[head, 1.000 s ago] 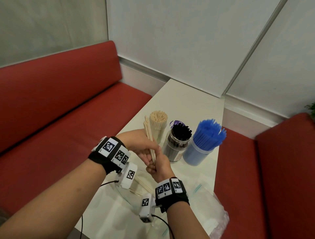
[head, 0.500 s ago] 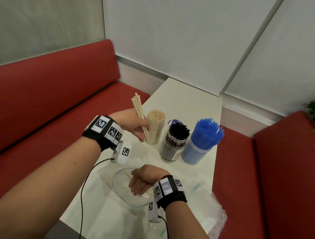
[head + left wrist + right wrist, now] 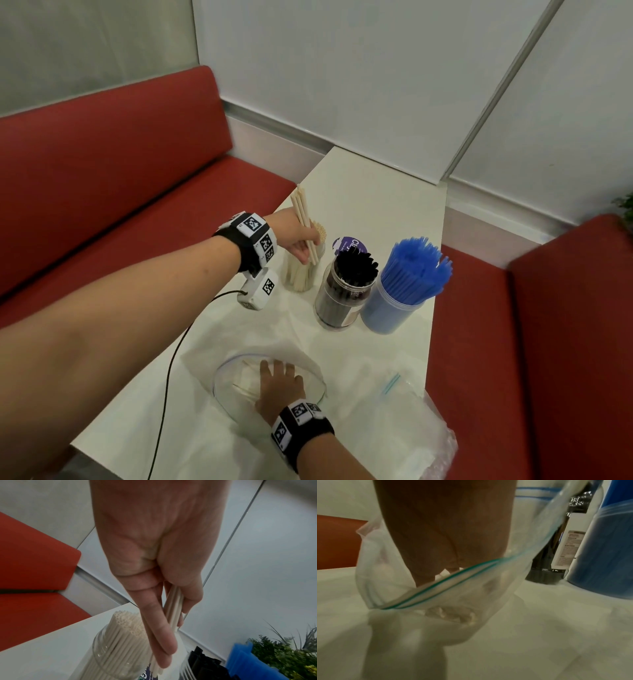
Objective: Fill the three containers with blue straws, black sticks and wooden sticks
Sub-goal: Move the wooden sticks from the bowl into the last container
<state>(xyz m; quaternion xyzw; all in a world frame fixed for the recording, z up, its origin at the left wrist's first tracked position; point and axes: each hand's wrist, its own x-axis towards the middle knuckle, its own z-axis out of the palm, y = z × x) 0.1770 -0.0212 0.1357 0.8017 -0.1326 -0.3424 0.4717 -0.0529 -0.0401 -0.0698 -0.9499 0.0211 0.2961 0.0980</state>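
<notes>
The left hand (image 3: 297, 240) has its grip clamped on a small bundle of pale wooden sticks (image 3: 303, 219), tilted with the lower ends just below the fingers (image 3: 159, 639), at the mouth of the clear glass jar of wooden sticks (image 3: 301, 274), probably so they slide in beside those already standing there. To the right of that grip stand the clear jar of black sticks (image 3: 344, 294) and the blue tub of blue straws (image 3: 394, 308), both full. The right hand (image 3: 279, 385) reaches into the clear zip bag (image 3: 436, 585) on the white tabletop (image 3: 376, 192), likely for the remaining sticks; whether its grip has closed I cannot tell.
</notes>
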